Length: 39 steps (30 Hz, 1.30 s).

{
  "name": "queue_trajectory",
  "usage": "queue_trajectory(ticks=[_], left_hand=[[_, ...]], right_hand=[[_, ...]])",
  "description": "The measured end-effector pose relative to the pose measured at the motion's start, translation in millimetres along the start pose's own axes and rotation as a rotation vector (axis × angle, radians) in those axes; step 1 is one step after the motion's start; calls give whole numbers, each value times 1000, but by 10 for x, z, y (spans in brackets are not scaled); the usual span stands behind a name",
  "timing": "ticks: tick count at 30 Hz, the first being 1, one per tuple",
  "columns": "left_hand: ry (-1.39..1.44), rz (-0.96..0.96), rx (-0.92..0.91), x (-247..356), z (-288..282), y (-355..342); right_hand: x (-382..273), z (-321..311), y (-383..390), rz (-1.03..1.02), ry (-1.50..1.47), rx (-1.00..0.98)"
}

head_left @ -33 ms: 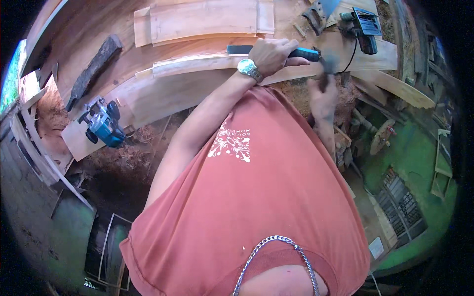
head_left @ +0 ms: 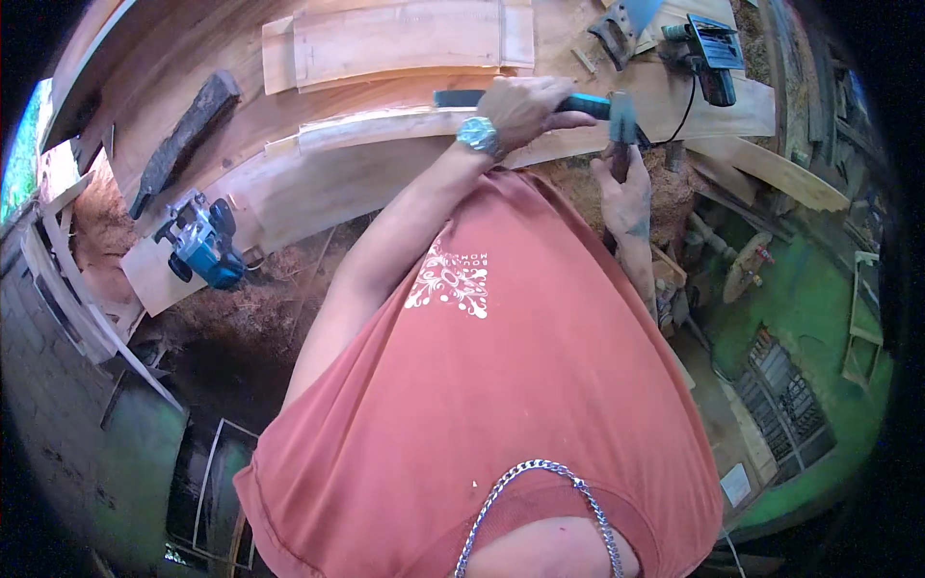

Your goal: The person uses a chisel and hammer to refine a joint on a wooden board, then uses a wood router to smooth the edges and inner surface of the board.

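Observation:
My left hand [head_left: 523, 111], with a metal watch at the wrist, grips the blue-and-black handle of a chisel [head_left: 588, 102], which lies sideways along a pale board [head_left: 376, 126]. Its blade end points left. At the handle's right end is the head of a hammer [head_left: 621, 118], slightly blurred. My right hand [head_left: 624, 193] is wrapped round the hammer's handle, below and right of my left hand.
A blue router [head_left: 204, 241] sits at left below a dark wood offcut [head_left: 184, 141]. Stacked pale panels [head_left: 395, 43] lie at the back. A handsaw [head_left: 615, 37] and a corded power tool [head_left: 713, 60] rest at right. Loose planks [head_left: 776, 170] stick out rightward.
My left hand and the chisel have shifted slightly left. The hammer head has moved a little left toward the handle's end, and my right hand with it.

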<state>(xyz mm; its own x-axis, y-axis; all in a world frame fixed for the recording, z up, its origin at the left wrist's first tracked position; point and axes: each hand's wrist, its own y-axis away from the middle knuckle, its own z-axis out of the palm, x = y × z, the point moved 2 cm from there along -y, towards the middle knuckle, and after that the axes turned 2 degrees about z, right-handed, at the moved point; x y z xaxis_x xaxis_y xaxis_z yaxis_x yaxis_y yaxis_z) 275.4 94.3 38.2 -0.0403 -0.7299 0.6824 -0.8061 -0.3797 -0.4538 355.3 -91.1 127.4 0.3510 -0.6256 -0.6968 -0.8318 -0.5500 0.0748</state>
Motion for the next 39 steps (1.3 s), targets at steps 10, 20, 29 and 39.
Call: queue_trajectory(ticks=[10,20,29,39], left_hand=[[37,-2,82,101,-48,-64],[76,-27,45,111,10,-99],[31,-9,-9,114,46,-76],[-39,16,-31,117,123,-1]], right_hand=[[270,-276,-205,352,-238,-94],[33,-115,-107,122,-43,-211],[117,-157,-254,308,-202,-95],[572,-270,-464,220,-113,-163]])
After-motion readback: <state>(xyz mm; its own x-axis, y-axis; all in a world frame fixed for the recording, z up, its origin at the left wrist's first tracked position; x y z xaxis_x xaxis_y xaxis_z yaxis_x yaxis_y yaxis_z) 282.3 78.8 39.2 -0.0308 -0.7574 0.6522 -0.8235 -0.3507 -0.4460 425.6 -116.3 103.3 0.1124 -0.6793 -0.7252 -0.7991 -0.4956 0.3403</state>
